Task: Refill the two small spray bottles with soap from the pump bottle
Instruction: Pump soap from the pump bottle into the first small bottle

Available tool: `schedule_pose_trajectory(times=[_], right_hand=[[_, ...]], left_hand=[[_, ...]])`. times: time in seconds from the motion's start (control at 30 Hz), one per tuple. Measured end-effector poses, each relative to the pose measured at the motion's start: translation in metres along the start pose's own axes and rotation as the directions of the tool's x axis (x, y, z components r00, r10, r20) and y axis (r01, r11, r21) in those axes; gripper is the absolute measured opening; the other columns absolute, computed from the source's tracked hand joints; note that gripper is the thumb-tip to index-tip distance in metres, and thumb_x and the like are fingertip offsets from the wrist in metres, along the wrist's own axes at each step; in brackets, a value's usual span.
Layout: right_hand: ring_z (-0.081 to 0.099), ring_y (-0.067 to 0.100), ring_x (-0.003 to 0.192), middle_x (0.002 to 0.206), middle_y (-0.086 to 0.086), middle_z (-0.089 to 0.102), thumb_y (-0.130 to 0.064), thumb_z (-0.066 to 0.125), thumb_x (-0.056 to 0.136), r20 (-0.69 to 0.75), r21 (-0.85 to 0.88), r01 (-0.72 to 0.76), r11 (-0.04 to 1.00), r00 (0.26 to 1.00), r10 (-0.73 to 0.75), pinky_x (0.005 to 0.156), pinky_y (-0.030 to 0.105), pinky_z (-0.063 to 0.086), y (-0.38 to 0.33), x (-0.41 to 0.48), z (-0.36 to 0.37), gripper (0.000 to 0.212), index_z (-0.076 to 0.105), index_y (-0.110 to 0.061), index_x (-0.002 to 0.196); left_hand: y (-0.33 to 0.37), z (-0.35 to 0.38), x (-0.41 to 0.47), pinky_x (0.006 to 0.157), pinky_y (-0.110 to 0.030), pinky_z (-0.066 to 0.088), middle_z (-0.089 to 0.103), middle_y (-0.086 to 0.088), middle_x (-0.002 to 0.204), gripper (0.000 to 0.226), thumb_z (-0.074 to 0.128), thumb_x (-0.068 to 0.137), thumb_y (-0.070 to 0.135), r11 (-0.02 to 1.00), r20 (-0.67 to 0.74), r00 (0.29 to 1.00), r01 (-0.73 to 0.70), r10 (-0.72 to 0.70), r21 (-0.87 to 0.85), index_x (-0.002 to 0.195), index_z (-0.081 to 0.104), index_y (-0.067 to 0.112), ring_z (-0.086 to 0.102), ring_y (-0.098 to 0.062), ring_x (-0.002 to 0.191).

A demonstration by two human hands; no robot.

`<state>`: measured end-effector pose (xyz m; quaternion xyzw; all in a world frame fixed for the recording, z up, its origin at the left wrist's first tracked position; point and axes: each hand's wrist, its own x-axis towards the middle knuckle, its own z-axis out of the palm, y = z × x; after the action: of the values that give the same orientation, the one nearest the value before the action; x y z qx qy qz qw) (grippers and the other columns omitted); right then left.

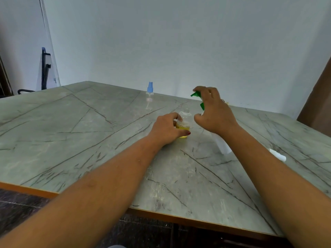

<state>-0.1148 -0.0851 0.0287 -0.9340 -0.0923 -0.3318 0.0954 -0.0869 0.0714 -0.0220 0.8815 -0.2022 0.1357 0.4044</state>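
Observation:
A small clear spray bottle (184,122) stands uncapped on the table, with yellow soap in its lower part. My left hand (166,127) grips it around the base. My right hand (213,111) sits over the green pump head (196,94) of the pump bottle, fingers curled around it; the bottle's body is mostly hidden behind the hand. A second small spray bottle (150,95) with a blue cap stands farther back, apparently holding no liquid, apart from both hands.
The marbled grey-green table (89,140) has an orange front edge. A white cylindrical piece (223,144) lies under my right wrist and another white piece (277,154) lies at the right. A wall stands behind the table; a dark chair is at far left.

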Motion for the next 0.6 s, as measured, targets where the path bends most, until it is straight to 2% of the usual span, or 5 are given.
schedule_pose_trajectory(times=[0.17,0.23,0.37,0.47,0.6], right_hand=[[0.047,0.025,0.087,0.097,0.004,0.053,-0.024,0.062,0.074,0.041,0.086,-0.053,0.995,0.998,0.050,0.069,0.035,0.047,0.001,-0.006,-0.008,0.066,0.029,-0.033,0.131],[0.047,0.024,0.082,0.087,0.002,0.051,-0.021,0.060,0.077,0.066,0.142,-0.078,0.987,0.995,0.069,0.062,0.028,0.039,0.001,-0.005,-0.010,0.059,0.033,-0.032,0.128],[0.046,0.015,0.060,0.065,-0.007,0.044,-0.021,0.054,0.083,0.079,0.148,-0.107,0.983,0.992,0.096,0.054,0.026,0.035,0.000,-0.001,-0.015,0.044,0.039,-0.028,0.124],[0.046,0.014,0.057,0.066,-0.008,0.046,-0.028,0.055,0.085,-0.019,0.016,-0.084,0.996,0.996,0.085,0.054,0.025,0.037,-0.004,0.000,-0.018,0.043,0.039,-0.034,0.124],[0.060,0.024,0.073,0.086,0.000,0.067,-0.040,0.058,0.085,-0.149,-0.273,0.003,0.962,0.988,-0.045,0.061,0.028,0.036,-0.008,-0.003,-0.013,0.043,0.042,-0.038,0.125]], left_hand=[[-0.001,0.001,0.000,0.075,-0.020,0.041,0.060,-0.004,0.120,0.054,0.075,0.071,0.044,1.000,-0.007,1.000,0.004,-0.004,0.006,0.115,0.055,0.020,0.052,-0.011,0.092],[-0.001,0.001,0.000,0.074,-0.020,0.042,0.061,-0.003,0.117,0.053,0.076,0.069,0.045,1.000,-0.008,1.000,0.005,-0.005,-0.001,0.113,0.056,0.022,0.053,-0.011,0.091],[-0.001,0.000,0.000,0.072,-0.019,0.041,0.061,-0.002,0.114,0.051,0.076,0.068,0.046,1.000,-0.011,1.000,0.009,-0.009,-0.011,0.109,0.056,0.024,0.054,-0.012,0.090],[-0.001,-0.001,0.000,0.065,-0.014,0.039,0.061,-0.001,0.112,0.049,0.076,0.068,0.047,1.000,-0.013,1.000,0.006,-0.006,-0.012,0.107,0.055,0.026,0.054,-0.011,0.088],[-0.002,0.000,0.000,0.063,-0.013,0.039,0.061,-0.001,0.113,0.045,0.076,0.067,0.048,1.000,-0.005,1.000,0.011,-0.011,-0.016,0.100,0.050,0.030,0.054,-0.012,0.089]])
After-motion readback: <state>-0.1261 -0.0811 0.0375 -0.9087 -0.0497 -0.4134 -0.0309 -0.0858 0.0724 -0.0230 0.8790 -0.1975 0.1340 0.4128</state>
